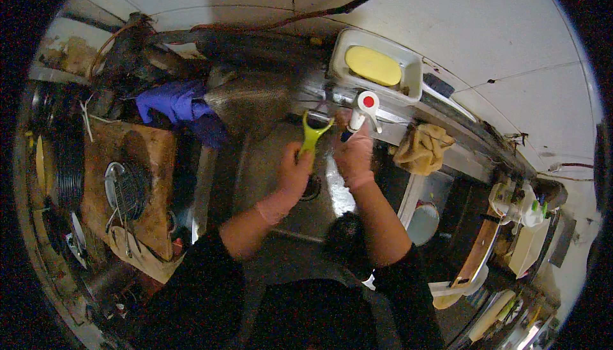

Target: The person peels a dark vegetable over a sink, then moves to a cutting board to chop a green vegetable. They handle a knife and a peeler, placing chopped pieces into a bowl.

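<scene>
My left hand (pixel 294 170), in a thin pinkish glove, is closed around the handle of a yellow-green Y-shaped peeler (pixel 313 132), whose blade end points away from me. My right hand (pixel 354 158), gloved alike, is at the white tap (pixel 366 106) with a red dot on top; the tap and blur hide its fingers, so its grip cannot be told. Both hands are above a metal sink (pixel 268 173) with a drain at its bottom. Behind the tap, a yellow oval bar of soap (pixel 373 65) lies in a white plastic tray (pixel 415 82).
Left of the sink, a wire strainer (pixel 127 192) lies on a wooden board (pixel 158 149), near a blue-purple cloth (pixel 175 103). A tan cloth (pixel 424 149) hangs right of the tap, above a pale round dish (pixel 423 224). A tiled wall (pixel 479 29) bounds the back.
</scene>
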`<state>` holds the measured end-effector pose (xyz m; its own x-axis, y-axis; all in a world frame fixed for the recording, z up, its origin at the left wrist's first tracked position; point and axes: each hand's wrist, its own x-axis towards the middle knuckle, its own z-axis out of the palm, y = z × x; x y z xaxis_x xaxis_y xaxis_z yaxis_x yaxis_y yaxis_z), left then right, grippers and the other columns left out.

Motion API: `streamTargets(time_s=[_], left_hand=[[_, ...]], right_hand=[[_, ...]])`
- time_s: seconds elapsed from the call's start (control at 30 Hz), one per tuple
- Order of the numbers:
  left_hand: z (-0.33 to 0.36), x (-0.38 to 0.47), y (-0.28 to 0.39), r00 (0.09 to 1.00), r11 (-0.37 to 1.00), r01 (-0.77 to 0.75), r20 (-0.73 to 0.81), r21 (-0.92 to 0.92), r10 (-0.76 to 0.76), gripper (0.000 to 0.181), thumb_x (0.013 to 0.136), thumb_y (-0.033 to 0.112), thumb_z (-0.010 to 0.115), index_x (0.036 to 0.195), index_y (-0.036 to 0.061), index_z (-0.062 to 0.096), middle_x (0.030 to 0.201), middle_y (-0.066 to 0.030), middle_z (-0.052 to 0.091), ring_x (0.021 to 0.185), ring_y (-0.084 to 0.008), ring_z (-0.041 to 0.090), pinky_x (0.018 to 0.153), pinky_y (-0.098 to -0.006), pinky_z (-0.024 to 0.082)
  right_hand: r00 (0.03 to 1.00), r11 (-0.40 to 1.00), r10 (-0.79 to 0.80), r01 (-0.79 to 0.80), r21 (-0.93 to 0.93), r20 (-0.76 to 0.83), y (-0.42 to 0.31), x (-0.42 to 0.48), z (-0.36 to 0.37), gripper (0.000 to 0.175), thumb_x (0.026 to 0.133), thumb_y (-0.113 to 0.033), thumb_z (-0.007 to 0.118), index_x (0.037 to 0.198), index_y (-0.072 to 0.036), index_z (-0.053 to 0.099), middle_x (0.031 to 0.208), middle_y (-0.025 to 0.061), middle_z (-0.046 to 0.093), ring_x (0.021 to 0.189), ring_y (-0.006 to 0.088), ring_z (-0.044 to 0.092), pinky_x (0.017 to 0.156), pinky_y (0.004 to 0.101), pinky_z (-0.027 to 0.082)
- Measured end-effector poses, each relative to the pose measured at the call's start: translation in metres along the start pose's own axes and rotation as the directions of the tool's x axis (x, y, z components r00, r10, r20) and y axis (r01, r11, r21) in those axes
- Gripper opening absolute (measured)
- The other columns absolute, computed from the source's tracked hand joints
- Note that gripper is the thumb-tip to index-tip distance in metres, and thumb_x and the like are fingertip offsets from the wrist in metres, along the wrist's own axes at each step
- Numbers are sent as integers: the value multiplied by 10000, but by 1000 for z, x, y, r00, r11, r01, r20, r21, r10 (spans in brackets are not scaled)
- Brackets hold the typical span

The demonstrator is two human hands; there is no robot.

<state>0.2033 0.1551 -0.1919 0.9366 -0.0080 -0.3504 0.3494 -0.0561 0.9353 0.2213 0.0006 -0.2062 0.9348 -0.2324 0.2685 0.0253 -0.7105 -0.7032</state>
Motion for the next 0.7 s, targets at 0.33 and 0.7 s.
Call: streamTargets(time_s=[0.33, 0.7], left_hand=[[-4, -2, 23, 934, 958, 288, 223, -9, -279, 254, 897, 147, 615, 1099, 18, 533, 811, -63, 605, 643, -138, 568, 557, -293, 460], [20, -4, 28, 861, 919, 355, 443, -174, -249, 271, 917, 191, 558, 1131, 24, 572, 865, -84, 649, 610, -125, 550, 526, -260, 444]], right_hand=[[933, 922, 189, -62, -382, 306, 34, 16, 5, 656, 847, -299, 617, 1447, -168, 387, 1516, 83, 366, 1413, 274, 306, 1161, 537, 147], [683, -88, 545, -530, 844, 486, 8, -40, -45, 387, 959, -303, 587, 1262, -65, 546, 1107, 83, 627, 1007, 217, 598, 858, 348, 488]])
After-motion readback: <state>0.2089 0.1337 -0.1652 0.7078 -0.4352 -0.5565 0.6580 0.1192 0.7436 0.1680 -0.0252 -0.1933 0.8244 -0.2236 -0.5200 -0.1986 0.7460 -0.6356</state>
